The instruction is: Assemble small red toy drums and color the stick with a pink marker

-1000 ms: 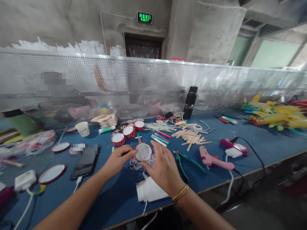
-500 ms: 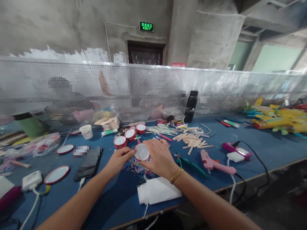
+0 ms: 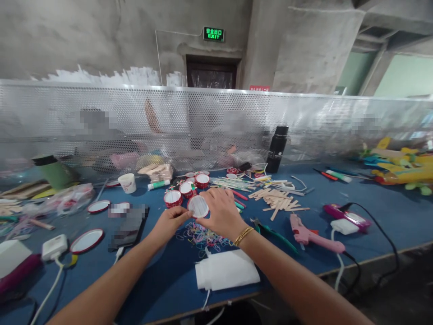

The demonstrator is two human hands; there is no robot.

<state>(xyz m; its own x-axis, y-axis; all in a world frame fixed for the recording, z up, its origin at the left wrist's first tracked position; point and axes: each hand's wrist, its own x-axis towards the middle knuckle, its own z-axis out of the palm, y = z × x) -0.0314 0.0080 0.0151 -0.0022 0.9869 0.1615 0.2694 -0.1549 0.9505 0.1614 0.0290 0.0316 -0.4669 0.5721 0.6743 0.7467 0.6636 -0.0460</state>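
Observation:
Near the middle of the table, my left hand [image 3: 172, 222] and my right hand [image 3: 221, 210] both grip a small toy drum [image 3: 198, 206], round, with a white face and a red rim. The face is tilted towards me. My left thumb and fingertips pinch its left edge. The right fingers wrap its right side and hide part of it. Just behind it stand several similar red-and-white drums [image 3: 172, 198]. A heap of coloured rubber bands [image 3: 203, 236] lies below my hands, and a white packet [image 3: 228, 269] sits nearer the table's front edge.
Right of my hands lie wooden sticks [image 3: 279, 198], green-handled cutters [image 3: 275, 235] and a pink glue gun [image 3: 314, 236] with a cord. To the left are a phone [image 3: 130, 229], red-rimmed discs [image 3: 87, 241] and a paper cup [image 3: 127, 183]. A black bottle [image 3: 277, 150] stands before the perforated screen [image 3: 209, 122].
The view has turned a little left. Both hands, still holding the drum, have moved slightly away from me and left, closer to the other drums.

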